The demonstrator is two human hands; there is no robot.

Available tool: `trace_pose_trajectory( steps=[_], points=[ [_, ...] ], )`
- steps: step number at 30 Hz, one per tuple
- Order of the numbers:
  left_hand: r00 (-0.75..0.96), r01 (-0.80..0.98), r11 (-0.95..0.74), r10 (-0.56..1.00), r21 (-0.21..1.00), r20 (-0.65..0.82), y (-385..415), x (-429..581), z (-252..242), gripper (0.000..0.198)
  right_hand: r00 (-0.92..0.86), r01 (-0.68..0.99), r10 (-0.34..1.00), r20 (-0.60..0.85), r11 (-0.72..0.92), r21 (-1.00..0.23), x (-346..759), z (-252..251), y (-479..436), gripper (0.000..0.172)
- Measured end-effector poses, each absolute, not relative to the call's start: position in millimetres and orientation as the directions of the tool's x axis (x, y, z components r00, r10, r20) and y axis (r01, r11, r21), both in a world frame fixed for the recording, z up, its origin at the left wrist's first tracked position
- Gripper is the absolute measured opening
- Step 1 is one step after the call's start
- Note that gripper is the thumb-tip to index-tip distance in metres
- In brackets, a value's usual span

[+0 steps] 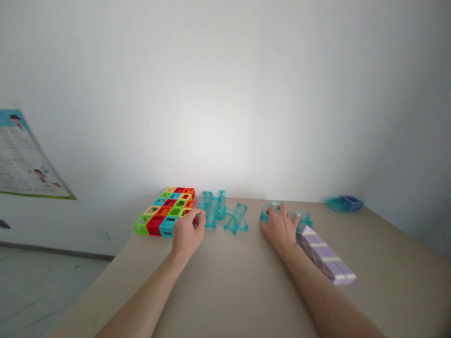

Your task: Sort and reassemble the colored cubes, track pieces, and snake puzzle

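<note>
My left hand is closed in a pinch at the right edge of a block of colourful hollow cubes; what its fingers hold is too small to make out. Just right of it lie translucent teal track pieces, with a curved teal piece beside them. My right hand reaches over more teal pieces, fingers apart and touching or just above them. Under and beside its wrist lies a long purple and white patterned box.
At the back right corner of the beige table sit a blue hollow piece and a blurred teal piece. A white wall rises behind the table. A poster hangs at the left.
</note>
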State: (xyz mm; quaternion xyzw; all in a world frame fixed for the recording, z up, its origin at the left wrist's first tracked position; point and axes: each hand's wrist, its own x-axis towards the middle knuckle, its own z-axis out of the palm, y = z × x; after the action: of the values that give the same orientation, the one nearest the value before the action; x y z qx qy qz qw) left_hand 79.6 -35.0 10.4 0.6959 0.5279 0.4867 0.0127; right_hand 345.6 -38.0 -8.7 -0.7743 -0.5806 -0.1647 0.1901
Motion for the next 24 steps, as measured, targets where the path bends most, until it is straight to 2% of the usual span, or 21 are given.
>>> trace_pose_trajectory(
  steps=[6,11,19,21,24],
  points=[
    [0.02,0.699,-0.484,0.748,0.526,0.663,-36,81,8,0.029,0.239,0.971,0.864,0.444,-0.207,-0.121,350,-10,-33,0.018],
    [0.045,0.691,-0.499,0.753,0.524,0.657,-38,82,10,0.029,0.271,0.962,0.843,0.464,-0.221,-0.16,347,-13,-34,0.031],
    [0.089,0.653,-0.531,0.763,0.541,0.64,-39,83,10,0.028,0.218,0.961,0.788,0.575,-0.073,-0.265,354,-11,-30,0.016],
    [0.122,0.635,-0.544,0.772,0.549,0.623,-39,84,10,0.027,0.159,0.96,0.746,0.647,0.037,-0.278,348,-7,-33,0.016],
    [0.195,0.582,-0.576,0.784,0.573,0.59,-41,87,9,0.034,-0.008,0.889,0.589,0.808,0.375,-0.263,329,-8,-45,0.015]
  ],
)
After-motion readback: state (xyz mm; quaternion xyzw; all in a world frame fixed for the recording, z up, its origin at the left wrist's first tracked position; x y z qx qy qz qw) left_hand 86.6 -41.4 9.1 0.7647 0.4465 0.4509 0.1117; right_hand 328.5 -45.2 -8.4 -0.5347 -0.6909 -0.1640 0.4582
